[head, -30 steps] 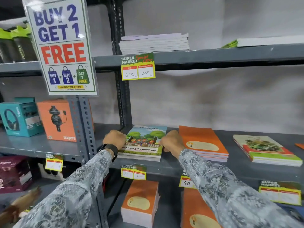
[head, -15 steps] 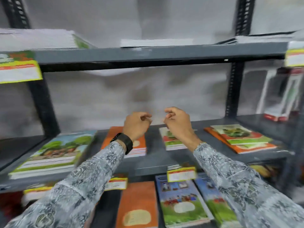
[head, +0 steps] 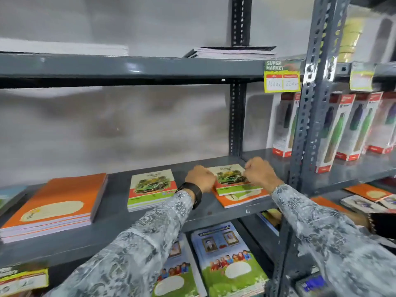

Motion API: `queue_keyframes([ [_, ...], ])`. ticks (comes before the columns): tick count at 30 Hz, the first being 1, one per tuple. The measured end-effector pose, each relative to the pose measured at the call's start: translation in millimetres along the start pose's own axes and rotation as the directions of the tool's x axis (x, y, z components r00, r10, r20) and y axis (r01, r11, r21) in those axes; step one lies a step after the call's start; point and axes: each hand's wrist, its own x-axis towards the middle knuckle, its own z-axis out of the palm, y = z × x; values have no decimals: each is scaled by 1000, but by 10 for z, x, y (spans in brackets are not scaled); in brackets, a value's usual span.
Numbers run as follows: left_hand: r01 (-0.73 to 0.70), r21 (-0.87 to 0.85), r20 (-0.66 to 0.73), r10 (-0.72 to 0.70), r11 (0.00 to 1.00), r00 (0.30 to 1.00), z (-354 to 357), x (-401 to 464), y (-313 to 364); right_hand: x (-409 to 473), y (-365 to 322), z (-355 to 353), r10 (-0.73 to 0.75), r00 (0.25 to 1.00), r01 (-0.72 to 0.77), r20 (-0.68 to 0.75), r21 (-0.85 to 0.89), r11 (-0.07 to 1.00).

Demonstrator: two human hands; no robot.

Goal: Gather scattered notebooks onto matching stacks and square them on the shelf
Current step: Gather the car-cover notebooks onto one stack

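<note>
On the grey middle shelf [head: 111,234], a few car-cover notebooks [head: 230,179] lie skewed on top of an orange notebook [head: 240,199] at the right end. My left hand [head: 200,179] is curled against the left edge of the car notebooks. My right hand [head: 261,173] is curled on their right edge, fingertips on the cover. A squared stack of matching car-cover notebooks [head: 152,187] sits in the middle of the shelf. Further left lies a thick stack of orange notebooks [head: 57,202].
A perforated steel post [head: 310,125] stands just right of my right hand, with boxed bottles [head: 347,125] beyond it. Above is a shelf with white notebooks [head: 233,52] and a price tag [head: 281,77]. Below lie green child-picture notebooks [head: 231,260].
My view swung right along the shelf. Both hands left the tree-cover stack, travelled right in the air and now close on the car-cover notebooks at the right end.
</note>
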Motion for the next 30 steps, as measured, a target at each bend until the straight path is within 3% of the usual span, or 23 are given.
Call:
queue_keyframes([
  [2,43,49,-5,-43,998,999,171,93,33,71,131,-19,21,998,-17,55,-84,996],
  [7,134,89,-80,-127,987,989,286,232,63,227,178,4,70,992,-60,106,-97,993],
  [10,235,-115,18,-235,965,972,245,311,70,289,123,14,94,984,-81,151,-88,993],
  [14,334,-389,148,-300,859,942,185,361,54,339,117,-27,178,957,-189,228,24,982],
  [17,330,-605,157,-298,724,942,148,341,1,351,138,-80,269,914,-313,305,107,944],
  [20,292,-680,118,-292,673,949,20,269,-37,301,57,-89,300,884,-380,360,177,908],
  [26,197,-706,42,-238,681,970,-690,265,-278,132,-480,64,89,887,-351,453,536,768],
  [30,183,-672,-26,-270,717,962,-1276,240,-615,-52,-1098,284,-21,919,-271,394,670,691],
])
